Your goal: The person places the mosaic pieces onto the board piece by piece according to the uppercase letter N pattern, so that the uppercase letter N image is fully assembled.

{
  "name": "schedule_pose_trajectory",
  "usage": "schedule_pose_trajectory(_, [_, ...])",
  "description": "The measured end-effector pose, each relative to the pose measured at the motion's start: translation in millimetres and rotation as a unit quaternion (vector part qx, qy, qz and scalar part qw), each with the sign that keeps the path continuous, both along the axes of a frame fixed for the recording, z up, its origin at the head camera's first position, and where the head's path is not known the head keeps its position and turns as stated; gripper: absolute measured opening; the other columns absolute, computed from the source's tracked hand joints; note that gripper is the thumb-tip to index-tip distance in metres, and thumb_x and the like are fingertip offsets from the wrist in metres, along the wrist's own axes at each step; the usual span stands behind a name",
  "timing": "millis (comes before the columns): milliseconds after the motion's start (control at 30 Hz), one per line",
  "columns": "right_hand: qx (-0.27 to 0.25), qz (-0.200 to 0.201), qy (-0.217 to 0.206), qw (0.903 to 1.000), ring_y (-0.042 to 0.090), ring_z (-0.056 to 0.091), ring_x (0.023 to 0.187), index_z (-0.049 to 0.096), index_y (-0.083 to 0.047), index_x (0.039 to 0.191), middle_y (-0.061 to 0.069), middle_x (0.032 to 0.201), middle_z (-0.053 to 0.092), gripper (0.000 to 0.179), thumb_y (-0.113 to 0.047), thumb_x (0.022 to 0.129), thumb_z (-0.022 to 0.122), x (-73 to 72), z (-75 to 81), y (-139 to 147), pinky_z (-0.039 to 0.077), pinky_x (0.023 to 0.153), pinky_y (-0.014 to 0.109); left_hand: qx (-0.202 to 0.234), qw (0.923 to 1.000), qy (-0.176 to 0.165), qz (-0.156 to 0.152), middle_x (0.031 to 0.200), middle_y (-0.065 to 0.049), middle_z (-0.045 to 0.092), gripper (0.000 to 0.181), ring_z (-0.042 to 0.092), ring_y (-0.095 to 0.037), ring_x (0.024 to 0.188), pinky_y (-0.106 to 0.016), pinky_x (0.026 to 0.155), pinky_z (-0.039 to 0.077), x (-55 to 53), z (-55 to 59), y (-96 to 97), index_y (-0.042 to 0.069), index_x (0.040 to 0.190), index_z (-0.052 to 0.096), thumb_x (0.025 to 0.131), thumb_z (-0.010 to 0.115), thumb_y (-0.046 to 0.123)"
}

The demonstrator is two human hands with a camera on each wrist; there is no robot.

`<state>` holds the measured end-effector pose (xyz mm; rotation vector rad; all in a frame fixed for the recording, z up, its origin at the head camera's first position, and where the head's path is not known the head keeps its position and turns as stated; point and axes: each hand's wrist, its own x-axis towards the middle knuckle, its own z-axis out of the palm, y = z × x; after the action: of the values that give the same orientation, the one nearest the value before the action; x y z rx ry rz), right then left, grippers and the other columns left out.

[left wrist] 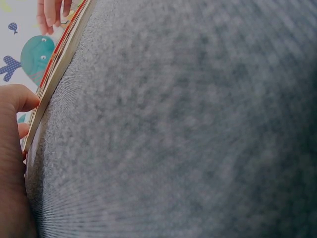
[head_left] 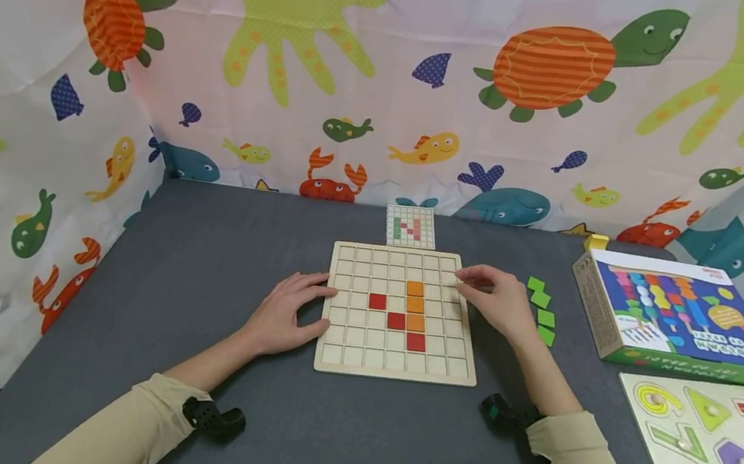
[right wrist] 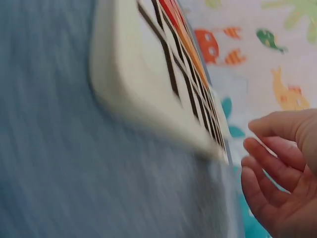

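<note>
Front and centre lies your square pale-wood grid board (head_left: pixel 355 336), your left hand (head_left: pixel 290 315) resting at its nine o'clock edge, thumb and fingers spread, likely steadying it. Three red square tiles (head_left: pixel 396 321) step down towards five o'clock, ending below three orange square tiles (head_left: pixel 415 305). Now your right hand (head_left: pixel 494 300), at two o'clock: fingers loosely bent, nothing visible between them. Flat green square pieces (head_left: pixel 546 318) sit at three, presumably for easy reach; the small coloured-grid card (head_left: pixel 410 227) stands at twelve, probably for easy viewing.
</note>
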<state>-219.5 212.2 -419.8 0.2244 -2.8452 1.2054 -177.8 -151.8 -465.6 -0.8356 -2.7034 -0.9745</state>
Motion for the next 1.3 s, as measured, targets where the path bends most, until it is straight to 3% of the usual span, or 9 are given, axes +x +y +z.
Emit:
schedule_pose_trajectory(133, [0.034,-0.048,0.015,0.9982,0.035,0.060,0.102,0.069,-0.005,0.114,0.018,0.111,0.066,0.024,-0.016,0.093,0.065,-3.2,4.4,22,0.052,0.081,0.049,-0.004,1.0000,-0.002,0.004,0.145,-0.011,0.048,0.047,0.041,-0.029,0.135,-0.048,0.118,0.019,-0.2,-0.1,-1.2,0.013,0.132,0.063,0.088,0.069,0.029])
schedule_pose_trajectory(267, [0.078,-0.077,0.011,0.9939,0.041,0.054,0.110,0.066,-0.001,0.118,0.026,0.119,0.060,0.027,-0.013,0.093,0.062,-7.9,8.6,44,0.042,0.094,0.059,-0.004,1.0000,0.000,0.005,0.144,-0.011,0.048,0.047,0.041,-0.029,0.135,-0.049,0.118,0.020,-0.2,-0.5,-1.9,0.013,0.131,0.063,0.088,0.069,0.029])
schedule_pose_trajectory(500, [0.115,-0.104,-0.018,0.9878,0.047,0.042,0.122,0.061,0.005,0.122,0.032,0.129,0.050,0.034,-0.010,0.092,0.059,-16.0,4.5,69,0.031,0.104,0.064,0.000,1.0000,0.005,0.000,0.144,-0.011,0.049,0.047,0.041,-0.029,0.135,-0.050,0.118,0.020,-0.7,-1.8,-2.0,0.013,0.131,0.063,0.088,0.070,0.029])
schedule_pose_trajectory(733, [0.134,-0.101,-0.038,0.9852,0.045,0.045,0.113,0.059,0.006,0.124,0.032,0.127,0.050,0.037,-0.013,0.093,0.059,-18.6,0.6,75,0.037,0.097,0.062,0.000,1.0000,0.003,0.000,0.144,-0.012,0.049,0.047,0.041,-0.029,0.134,-0.049,0.118,0.020,-0.7,-0.8,-1.0,0.013,0.131,0.063,0.088,0.069,0.029])
schedule_pose_trajectory(1000, [0.111,-0.060,-0.016,0.9919,0.038,0.050,0.102,0.063,0.002,0.120,0.027,0.117,0.057,0.032,-0.015,0.093,0.064,-15.1,-2.9,66,0.043,0.092,0.058,0.000,1.0000,0.002,-0.002,0.144,-0.012,0.049,0.047,0.041,-0.029,0.135,-0.049,0.118,0.020,-0.2,0.3,-0.4,0.012,0.131,0.063,0.088,0.069,0.029])
schedule_pose_trajectory(1300, [0.111,-0.041,-0.020,0.9928,0.039,0.053,0.108,0.062,0.002,0.122,0.026,0.118,0.059,0.035,-0.016,0.092,0.066,-9.9,-1.3,64,0.043,0.096,0.058,0.002,1.0000,0.003,-0.003,0.144,-0.013,0.048,0.047,0.041,-0.030,0.135,-0.049,0.118,0.020,-0.1,-0.4,-0.6,0.012,0.131,0.063,0.088,0.069,0.029])
